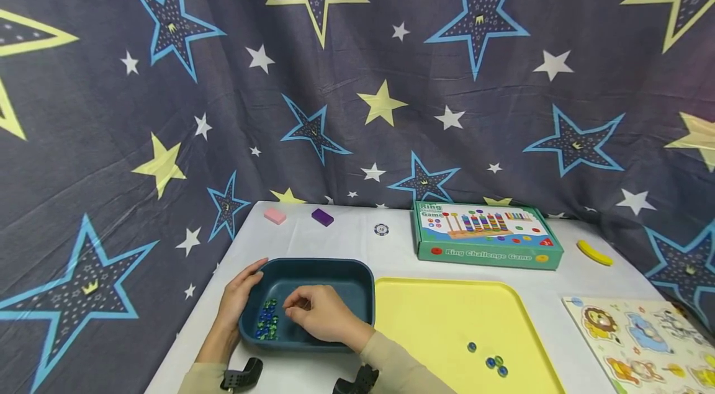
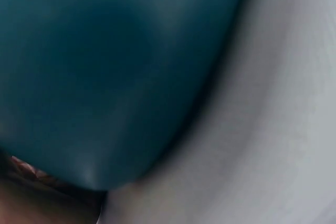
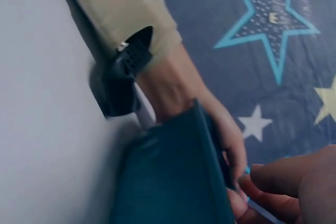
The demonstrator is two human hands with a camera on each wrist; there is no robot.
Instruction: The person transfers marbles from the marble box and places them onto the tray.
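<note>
Toward seven o'clock from the middle of the head view, a deep teal rectangular bin with rounded corners rests on the white-covered surface. At the bin's nine o'clock end, the left hand holds the rim, its grip clamped on the wall. Inside, the right hand is over the floor near the centre, fingers bent and thumb near the index finger; whether that grip pinches something cannot be told. Small glossy blue and green glass pieces lie clustered on the bin floor toward eight o'clock, just beside the right hand's fingertips. Just beside the bin, between three and four o'clock, is a flat yellow rectangular tray carrying four loose round glass pieces, three blue and one green. Taking the bin as the dial's centre, a pink rectangular block lies at eleven o'clock, a purple rectangular block at twelve, and a round black-and-white chip between one and two. A green cardboard game box is between two and three, with a curved yellow piece beyond it and a board printed with cartoon animals just past three.
</note>
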